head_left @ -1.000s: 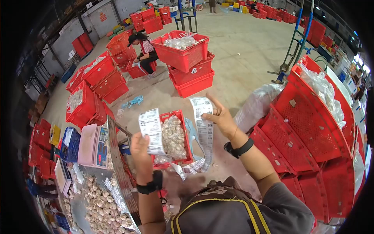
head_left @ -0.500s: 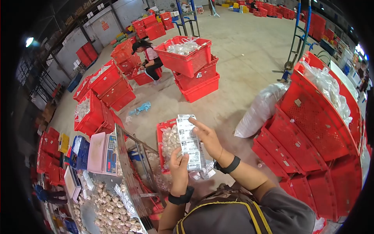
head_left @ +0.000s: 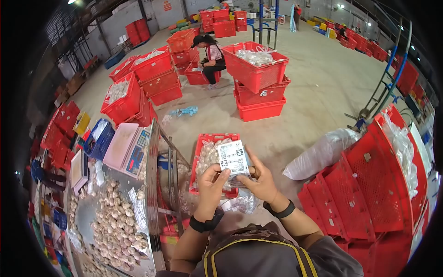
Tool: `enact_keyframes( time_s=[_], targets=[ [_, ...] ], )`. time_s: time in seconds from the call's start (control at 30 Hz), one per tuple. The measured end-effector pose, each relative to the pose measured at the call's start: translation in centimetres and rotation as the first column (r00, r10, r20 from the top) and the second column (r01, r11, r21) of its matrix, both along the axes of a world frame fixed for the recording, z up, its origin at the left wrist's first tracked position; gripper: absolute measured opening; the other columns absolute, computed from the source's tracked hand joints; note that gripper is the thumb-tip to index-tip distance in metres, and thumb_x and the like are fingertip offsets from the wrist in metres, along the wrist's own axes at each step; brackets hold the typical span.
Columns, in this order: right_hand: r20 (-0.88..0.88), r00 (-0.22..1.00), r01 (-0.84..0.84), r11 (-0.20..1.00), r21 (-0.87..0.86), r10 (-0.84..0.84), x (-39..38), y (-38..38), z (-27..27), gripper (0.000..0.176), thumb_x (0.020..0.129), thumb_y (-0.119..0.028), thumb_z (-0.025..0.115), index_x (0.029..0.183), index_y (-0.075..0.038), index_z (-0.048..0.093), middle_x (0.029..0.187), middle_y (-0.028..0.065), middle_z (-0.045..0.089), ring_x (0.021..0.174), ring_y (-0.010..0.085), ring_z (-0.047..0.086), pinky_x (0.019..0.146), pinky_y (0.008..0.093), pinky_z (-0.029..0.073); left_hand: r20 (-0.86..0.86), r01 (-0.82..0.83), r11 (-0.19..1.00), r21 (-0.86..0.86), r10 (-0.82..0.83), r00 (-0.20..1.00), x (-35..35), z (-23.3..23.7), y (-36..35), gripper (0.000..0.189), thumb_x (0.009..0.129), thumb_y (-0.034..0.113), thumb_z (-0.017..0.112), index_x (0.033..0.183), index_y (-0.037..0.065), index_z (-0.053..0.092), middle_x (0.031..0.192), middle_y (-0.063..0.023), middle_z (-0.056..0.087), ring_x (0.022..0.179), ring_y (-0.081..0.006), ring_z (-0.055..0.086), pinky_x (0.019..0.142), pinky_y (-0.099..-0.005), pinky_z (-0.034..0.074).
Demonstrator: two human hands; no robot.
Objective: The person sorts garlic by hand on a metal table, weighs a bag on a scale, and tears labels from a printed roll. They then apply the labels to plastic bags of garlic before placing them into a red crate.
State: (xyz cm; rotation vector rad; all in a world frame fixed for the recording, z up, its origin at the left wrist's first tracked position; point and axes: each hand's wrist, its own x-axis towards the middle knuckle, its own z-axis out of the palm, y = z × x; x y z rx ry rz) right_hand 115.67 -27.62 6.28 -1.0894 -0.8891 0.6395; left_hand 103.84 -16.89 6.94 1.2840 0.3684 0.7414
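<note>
In front of my chest I hold a folded sheet of white printed labels (head_left: pixel 234 157) with black print. My left hand (head_left: pixel 212 185) grips its lower left edge, thumb on top. My right hand (head_left: pixel 261 182) closes on the lower right side, thumb at the bottom edge and fingers along the side. Partly hidden beneath the labels is a red crate (head_left: pixel 197 177) of garlic bulbs (head_left: pixel 208 154). Below my hands lies clear plastic with printed labels (head_left: pixel 242 203).
At left, a metal table (head_left: pixel 87 219) carries loose garlic (head_left: pixel 117 226), a label strip (head_left: pixel 137 207) and a pink scale (head_left: pixel 121 148). Red crates (head_left: pixel 357 184) and a white sack (head_left: pixel 318 154) stand at right. A person (head_left: pixel 211 60) sits beyond, near stacked crates (head_left: pixel 260 94).
The long label strip has been folded into a short stack. My right hand has come down from its upper end to the lower right side. The camera view has shifted.
</note>
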Motion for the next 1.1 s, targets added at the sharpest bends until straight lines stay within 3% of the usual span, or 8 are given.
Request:
enact_keyframes(
  time_s=[0.13, 0.27, 0.53, 0.63, 0.73, 0.93, 1.03, 1.1],
  targets=[
    [-0.11, 0.988, -0.118, 0.989, -0.085, 0.109, 1.3, -0.1, 0.8, 0.033, 0.092, -0.015, 0.06, 0.119, 0.003, 0.058, 0.102, 0.0022, 0.063, 0.091, 0.0065, 0.053, 0.078, 0.0223, 0.043, 0.0, -0.052, 0.991, 0.121, 0.053, 0.999, -0.4, -1.0, -0.2, 0.01, 0.089, 0.009, 0.064, 0.093, -0.001, 0.062, 0.087, -0.0003, 0.063, 0.077, -0.0042, 0.056, 0.068, -0.0204, 0.044],
    [0.085, 0.99, -0.098, 0.985, -0.14, 0.111, 1.1, 1.0, 1.6, 0.027, 0.094, -0.02, 0.058, 0.104, 0.003, 0.065, 0.096, 0.0002, 0.062, 0.087, 0.0048, 0.051, 0.075, 0.022, 0.042, -0.052, -0.131, 0.975, 0.178, 0.142, 0.988, -0.7, -0.9, -0.5, 0.01, 0.089, 0.008, 0.064, 0.09, -0.002, 0.062, 0.077, 0.0005, 0.06, 0.068, -0.004, 0.053, 0.057, -0.0214, 0.043],
    [-0.334, 0.941, 0.02, 0.997, -0.081, -0.046, -0.1, 2.1, 0.9, 0.02, 0.093, -0.023, 0.058, 0.095, -0.005, 0.068, 0.082, -0.0031, 0.062, 0.073, 0.0058, 0.053, 0.07, 0.0212, 0.042, -0.02, -0.303, 0.81, 0.501, 0.361, 0.932, -3.2, -0.7, 0.2, 0.012, 0.088, 0.008, 0.061, 0.086, -0.005, 0.06, 0.072, -0.0084, 0.057, 0.067, -0.0097, 0.052, 0.059, -0.0247, 0.042],
    [-0.256, 0.95, 0.174, 0.984, -0.036, -0.177, 4.1, 2.0, 0.1, 0.022, 0.093, -0.025, 0.058, 0.1, -0.006, 0.064, 0.092, -0.0014, 0.061, 0.081, 0.0082, 0.054, 0.074, 0.0241, 0.043, 0.001, -0.424, 0.769, 0.479, 0.482, 0.876, -4.8, -2.2, 1.7, 0.012, 0.087, 0.01, 0.061, 0.089, -0.002, 0.062, 0.075, -0.0123, 0.057, 0.06, -0.0201, 0.053, 0.054, -0.0298, 0.042],
    [-0.138, 0.923, 0.365, 0.931, 0.02, -0.359, 9.5, -0.6, 2.5, 0.031, 0.095, -0.03, 0.053, 0.113, -0.006, 0.058, 0.109, 0.0019, 0.058, 0.096, 0.0116, 0.054, 0.084, 0.0281, 0.042, -0.015, -0.542, 0.639, 0.546, 0.654, 0.757, -7.7, -2.4, 5.6, 0.015, 0.087, 0.013, 0.061, 0.089, -0.001, 0.064, 0.073, -0.0115, 0.061, 0.063, -0.0151, 0.059, 0.057, -0.0279, 0.046],
    [0.013, 0.806, 0.582, 0.796, 0.165, -0.592, 18.1, -8.3, 5.9, 0.042, 0.098, -0.029, 0.046, 0.127, 0.001, 0.05, 0.126, 0.0103, 0.053, 0.108, 0.0184, 0.053, 0.094, 0.0341, 0.042, -0.278, -0.567, 0.743, 0.355, 0.663, 0.695, -9.8, -0.4, 13.1, 0.02, 0.089, 0.016, 0.061, 0.085, -0.004, 0.062, 0.063, -0.0083, 0.058, 0.054, -0.0103, 0.057, 0.051, -0.0277, 0.047],
    [-0.246, 0.772, 0.626, 0.768, 0.134, -0.586, 18.2, -9.2, 6.9, 0.036, 0.097, -0.008, 0.041, 0.131, 0.005, 0.046, 0.127, 0.018, 0.053, 0.112, 0.0255, 0.054, 0.098, 0.0366, 0.041, 0.084, -0.527, 0.844, 0.101, 0.521, 0.85, -7.2, 1.7, 16.1, 0.016, 0.089, 0.014, 0.061, 0.088, -0.002, 0.06, 0.071, -0.0031, 0.058, 0.061, -0.011, 0.059, 0.055, -0.0253, 0.049],
    [0.556, 0.346, 0.782, 0.56, 0.274, -0.756, 21.4, -11.5, 4.6, 0.037, 0.094, -0.003, 0.044, 0.13, 0.006, 0.046, 0.128, 0.0224, 0.052, 0.115, 0.0314, 0.052, 0.1, 0.0377, 0.04, 0.115, -0.532, 0.793, 0.297, 0.523, 0.844, -4.8, 5.7, 18.7, 0.014, 0.089, 0.013, 0.06, 0.096, 0.001, 0.059, 0.082, -0.002, 0.061, 0.071, -0.014, 0.065, 0.064, -0.0254, 0.052]
  ],
)
